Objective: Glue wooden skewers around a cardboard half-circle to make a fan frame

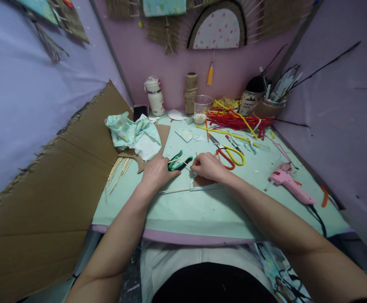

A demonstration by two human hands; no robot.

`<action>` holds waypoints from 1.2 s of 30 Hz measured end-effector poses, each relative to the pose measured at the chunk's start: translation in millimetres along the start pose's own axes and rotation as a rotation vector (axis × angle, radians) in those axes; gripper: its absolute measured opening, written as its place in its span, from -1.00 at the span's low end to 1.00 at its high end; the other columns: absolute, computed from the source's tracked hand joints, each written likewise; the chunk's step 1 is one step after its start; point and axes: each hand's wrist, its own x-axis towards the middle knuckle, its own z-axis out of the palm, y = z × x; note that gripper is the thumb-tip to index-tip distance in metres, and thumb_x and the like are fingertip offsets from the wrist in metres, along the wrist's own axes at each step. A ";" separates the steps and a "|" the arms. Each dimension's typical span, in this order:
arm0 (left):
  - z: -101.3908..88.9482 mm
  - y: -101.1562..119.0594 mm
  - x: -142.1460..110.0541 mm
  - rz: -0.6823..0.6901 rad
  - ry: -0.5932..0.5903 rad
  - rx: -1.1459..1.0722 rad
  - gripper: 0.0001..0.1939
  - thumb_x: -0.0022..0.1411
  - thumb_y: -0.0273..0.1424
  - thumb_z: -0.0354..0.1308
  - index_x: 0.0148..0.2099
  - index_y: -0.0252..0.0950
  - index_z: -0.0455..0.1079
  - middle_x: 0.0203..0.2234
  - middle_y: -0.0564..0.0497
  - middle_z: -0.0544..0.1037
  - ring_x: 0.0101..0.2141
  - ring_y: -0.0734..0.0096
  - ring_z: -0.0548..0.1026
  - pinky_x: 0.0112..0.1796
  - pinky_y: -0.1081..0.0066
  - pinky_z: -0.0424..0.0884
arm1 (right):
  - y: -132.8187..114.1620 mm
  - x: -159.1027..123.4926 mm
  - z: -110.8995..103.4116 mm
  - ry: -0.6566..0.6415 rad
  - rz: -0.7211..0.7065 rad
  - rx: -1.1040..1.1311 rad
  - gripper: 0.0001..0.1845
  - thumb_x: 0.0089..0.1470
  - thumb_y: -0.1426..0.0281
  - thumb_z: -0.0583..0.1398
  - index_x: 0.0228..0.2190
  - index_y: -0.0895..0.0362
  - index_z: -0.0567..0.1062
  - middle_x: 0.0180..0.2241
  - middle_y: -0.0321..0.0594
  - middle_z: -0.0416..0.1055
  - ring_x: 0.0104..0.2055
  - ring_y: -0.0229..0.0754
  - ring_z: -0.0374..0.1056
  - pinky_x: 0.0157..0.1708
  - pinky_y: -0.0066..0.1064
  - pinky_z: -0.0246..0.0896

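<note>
My left hand (157, 171) is closed, with a thin wooden stick (174, 160) running out from its fingers. Close against this hand, partly hidden by it, are pliers (186, 163) with green and black handles spread apart. My right hand (207, 165) pinches a thin stick at the other side, just past the pliers' handles; the stick looks bent between the hands. Under my right wrist lies a brown cardboard piece (204, 181) with a pale cloth edge. A longer stick (177, 190) lies along its near side.
Scissors (233, 155) with red and yellow handles lie beyond my right hand. A pink glue gun (292, 185) rests at the right. At the left are crumpled printed cloth (135, 132), several loose sticks (120, 170) and a large cardboard sheet (54, 181). A bottle (155, 97) and twine spool (191, 92) stand behind.
</note>
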 end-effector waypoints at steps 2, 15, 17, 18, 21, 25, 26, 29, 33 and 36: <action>-0.4 0.2 -0.4 -0.005 0.002 -0.010 -0.52 0.15 0.00 0.19 -0.10 -0.29 0.50 -0.21 -0.15 0.57 -0.14 0.04 0.52 -0.24 0.30 0.35 | 1.1 0.4 1.5 0.004 -0.003 0.001 -0.79 0.02 0.38 0.14 -0.50 0.09 0.58 -0.34 -0.17 0.58 -0.12 -0.04 0.33 -0.21 -0.30 -0.07; 2.1 -1.9 0.4 0.003 0.003 0.000 -0.51 0.15 0.04 0.19 -0.14 -0.29 0.51 -0.23 -0.14 0.56 -0.16 0.06 0.51 -0.26 0.32 0.34 | 3.5 2.2 3.7 0.019 0.010 -0.004 -0.80 0.02 0.36 0.16 -0.52 0.08 0.57 -0.40 -0.18 0.58 -0.18 -0.09 0.37 -0.25 -0.32 -0.07; 1.2 -3.1 0.6 -0.006 -0.011 -0.009 -0.47 0.14 0.08 0.19 -0.13 -0.29 0.51 -0.22 -0.14 0.56 -0.16 0.06 0.51 -0.25 0.32 0.34 | 4.4 2.0 2.6 0.026 0.006 0.000 -0.78 0.03 0.34 0.15 -0.54 0.08 0.57 -0.43 -0.18 0.57 -0.20 -0.09 0.38 -0.25 -0.33 -0.07; 0.7 -4.1 0.6 -0.006 -0.011 -0.019 -0.45 0.13 0.10 0.20 -0.13 -0.29 0.51 -0.22 -0.14 0.56 -0.16 0.06 0.51 -0.26 0.32 0.34 | 5.2 1.9 1.6 0.030 0.001 0.006 -0.76 0.04 0.33 0.15 -0.55 0.09 0.56 -0.44 -0.18 0.56 -0.21 -0.09 0.38 -0.25 -0.33 -0.07; -0.4 -7.8 0.3 -0.016 0.003 -0.065 -0.45 0.14 0.11 0.19 -0.16 -0.30 0.51 -0.23 -0.15 0.57 -0.18 0.06 0.51 -0.27 0.32 0.34 | 8.0 1.4 -3.3 0.046 0.004 0.026 -0.71 0.09 0.30 0.12 -0.55 0.10 0.56 -0.45 -0.18 0.56 -0.23 -0.10 0.38 -0.24 -0.32 -0.07; -1.7 -10.8 0.9 -0.046 0.063 -0.156 -0.57 0.26 -0.02 0.14 -0.16 -0.30 0.51 -0.20 -0.14 0.57 -0.16 0.12 0.51 -0.22 0.33 0.34 | 10.2 -2.9 -10.0 0.079 0.012 0.021 -0.73 0.10 0.30 0.13 -0.51 0.10 0.57 -0.37 -0.19 0.57 -0.20 -0.11 0.35 -0.24 -0.32 -0.09; -2.4 -10.7 1.6 -0.040 0.087 -0.175 -0.63 0.30 -0.08 0.13 -0.14 -0.29 0.51 -0.19 -0.12 0.56 -0.14 0.15 0.51 -0.20 0.34 0.35 | 10.2 -4.7 -10.6 0.085 0.010 0.004 -0.74 0.10 0.30 0.14 -0.50 0.10 0.57 -0.35 -0.19 0.57 -0.19 -0.10 0.35 -0.24 -0.31 -0.10; -7.0 -7.7 6.1 0.028 0.125 -0.190 -0.76 0.35 -0.27 0.07 -0.10 -0.25 0.51 -0.15 -0.08 0.56 -0.09 0.22 0.49 -0.14 0.38 0.34 | 9.3 -11.3 -8.1 0.095 -0.007 -0.068 -0.75 0.10 0.32 0.15 -0.48 0.11 0.58 -0.31 -0.15 0.55 -0.15 -0.06 0.32 -0.21 -0.29 -0.10; -15.3 -0.6 18.6 0.146 0.066 -0.148 -0.75 0.33 -0.42 0.03 -0.06 -0.23 0.52 -0.15 -0.08 0.58 -0.08 0.22 0.50 -0.12 0.38 0.34 | 9.6 -19.2 0.8 0.122 -0.055 -0.103 -0.75 0.12 0.32 0.15 -0.45 0.11 0.60 -0.29 -0.13 0.53 -0.13 -0.04 0.28 -0.19 -0.26 -0.13; -17.4 3.7 30.5 0.215 -0.018 -0.124 -0.73 0.30 -0.47 0.02 -0.09 -0.24 0.53 -0.17 -0.10 0.60 -0.10 0.20 0.52 -0.14 0.38 0.34 | 10.6 -22.8 5.5 0.125 -0.076 -0.103 -0.77 0.13 0.33 0.15 -0.42 0.11 0.60 -0.27 -0.13 0.52 -0.11 -0.03 0.26 -0.21 -0.25 -0.16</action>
